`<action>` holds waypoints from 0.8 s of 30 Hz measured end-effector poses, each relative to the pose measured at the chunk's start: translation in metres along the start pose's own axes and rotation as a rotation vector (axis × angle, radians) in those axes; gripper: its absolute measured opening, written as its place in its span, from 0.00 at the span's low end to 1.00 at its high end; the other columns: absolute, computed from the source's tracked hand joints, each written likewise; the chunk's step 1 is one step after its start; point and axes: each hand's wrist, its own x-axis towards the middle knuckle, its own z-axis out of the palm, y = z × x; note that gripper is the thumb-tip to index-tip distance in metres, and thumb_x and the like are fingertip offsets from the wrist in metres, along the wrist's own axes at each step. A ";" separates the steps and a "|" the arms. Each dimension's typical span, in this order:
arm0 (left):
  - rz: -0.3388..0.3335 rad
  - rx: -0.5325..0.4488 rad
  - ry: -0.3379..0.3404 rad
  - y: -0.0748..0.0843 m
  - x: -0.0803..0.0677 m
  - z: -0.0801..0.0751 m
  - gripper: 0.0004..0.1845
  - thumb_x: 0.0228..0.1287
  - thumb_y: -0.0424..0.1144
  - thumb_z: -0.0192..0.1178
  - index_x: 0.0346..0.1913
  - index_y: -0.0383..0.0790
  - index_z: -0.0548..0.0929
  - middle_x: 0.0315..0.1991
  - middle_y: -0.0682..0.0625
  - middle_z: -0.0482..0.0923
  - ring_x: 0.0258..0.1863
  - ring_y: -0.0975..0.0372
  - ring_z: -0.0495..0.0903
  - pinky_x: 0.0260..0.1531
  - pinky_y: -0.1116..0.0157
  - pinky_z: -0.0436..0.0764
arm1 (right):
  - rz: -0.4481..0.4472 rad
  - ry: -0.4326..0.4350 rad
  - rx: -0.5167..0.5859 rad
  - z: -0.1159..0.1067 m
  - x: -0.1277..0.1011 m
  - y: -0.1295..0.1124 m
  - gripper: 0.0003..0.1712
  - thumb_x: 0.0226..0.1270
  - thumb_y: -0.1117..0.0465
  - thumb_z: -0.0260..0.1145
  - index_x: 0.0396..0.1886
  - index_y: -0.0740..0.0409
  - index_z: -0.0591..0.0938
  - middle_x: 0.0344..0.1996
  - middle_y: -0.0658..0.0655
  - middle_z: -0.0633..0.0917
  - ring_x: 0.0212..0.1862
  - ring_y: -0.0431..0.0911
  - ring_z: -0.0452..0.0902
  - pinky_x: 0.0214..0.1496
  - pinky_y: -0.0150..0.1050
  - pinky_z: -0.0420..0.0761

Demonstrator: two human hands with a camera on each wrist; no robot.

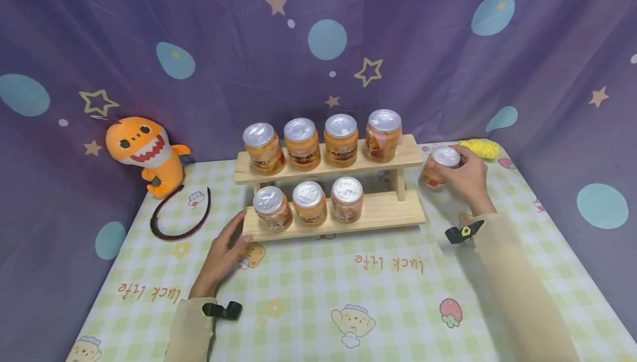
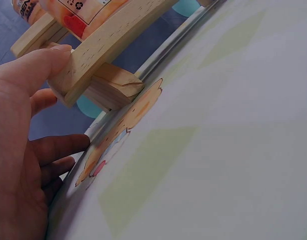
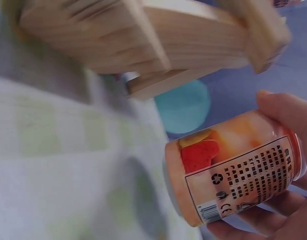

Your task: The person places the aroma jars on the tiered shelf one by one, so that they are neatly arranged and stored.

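Note:
A two-tier wooden display rack stands on the table. Several orange jars with silver lids, such as this jar, line its upper board, and three more, including this lower jar, sit on the lower one. At the rack's left end, my left hand grips the lower board, thumb on its front and index finger behind. My right hand holds another orange jar by its lid end, right of the rack. The right wrist view shows that jar's printed label and its base apart from the tablecloth.
An orange shark plush leans against the purple curtain at the back left. In front of it lies a dark headband. A yellow bundle lies behind my right hand. The tablecloth is green-checked with printed cartoons.

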 end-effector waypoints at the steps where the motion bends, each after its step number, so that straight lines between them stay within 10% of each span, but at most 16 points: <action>1: 0.001 0.000 0.000 0.000 0.000 0.000 0.36 0.72 0.42 0.61 0.78 0.52 0.60 0.79 0.42 0.59 0.79 0.43 0.56 0.77 0.40 0.54 | -0.002 0.010 0.003 -0.003 -0.001 -0.003 0.44 0.56 0.45 0.77 0.68 0.60 0.75 0.59 0.66 0.82 0.46 0.35 0.75 0.42 0.18 0.70; 14: -0.017 -0.004 -0.004 -0.004 0.000 0.001 0.35 0.72 0.42 0.61 0.78 0.52 0.60 0.79 0.43 0.58 0.80 0.44 0.54 0.78 0.40 0.52 | -0.097 0.078 0.059 -0.041 -0.020 -0.045 0.36 0.52 0.52 0.80 0.59 0.61 0.80 0.33 0.24 0.76 0.35 0.20 0.75 0.45 0.19 0.66; 24: 0.003 0.015 -0.005 -0.002 0.000 0.000 0.36 0.72 0.43 0.60 0.79 0.52 0.60 0.79 0.42 0.58 0.79 0.43 0.55 0.77 0.39 0.53 | -0.177 0.087 0.051 -0.054 -0.039 -0.085 0.35 0.45 0.56 0.85 0.56 0.58 0.84 0.32 0.24 0.78 0.35 0.19 0.77 0.33 0.14 0.75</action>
